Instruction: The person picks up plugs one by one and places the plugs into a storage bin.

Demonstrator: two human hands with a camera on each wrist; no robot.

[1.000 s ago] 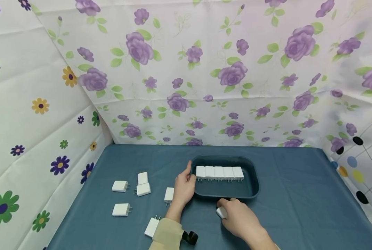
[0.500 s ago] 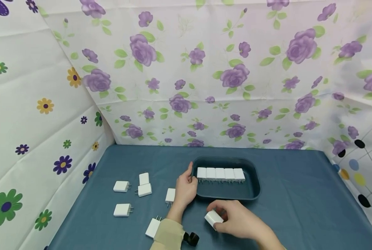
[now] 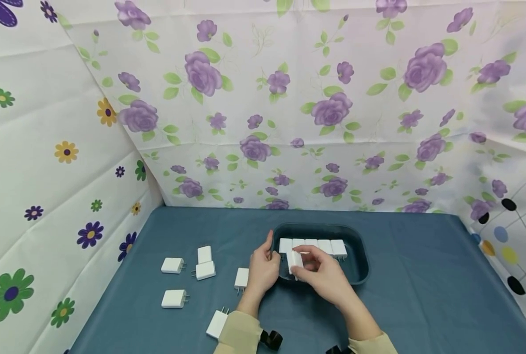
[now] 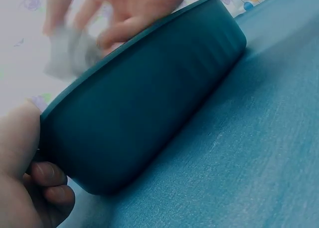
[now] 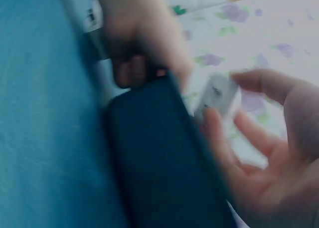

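Observation:
A dark blue-green tray (image 3: 357, 263) holds several white plug chargers (image 3: 338, 248) in a row along its far side, prongs toward me. At the tray's left end, my left hand (image 3: 264, 269) grips the wall, thumb at the rim and fingers curled against the outside, as the left wrist view of the tray (image 4: 144, 103) shows. My right hand (image 3: 327, 279) pinches another white charger (image 3: 295, 261) between thumb and fingers above the tray's near left part. Prongs show on this charger (image 5: 219, 93) in the blurred right wrist view. The held charger and right hand partly cover the row.
More white chargers lie loose on the blue cloth to the left, such as one charger (image 3: 172, 265) and another charger (image 3: 174, 298). One charger (image 3: 241, 278) lies just left of my left wrist, and one charger (image 3: 218, 323) beside the sleeve. Flowered cloth (image 3: 254, 177) stands behind the table.
My right hand has lifted the charger from the table in front of the tray, turned it, and carried it up over the tray. The left hand stays at the tray's left end.

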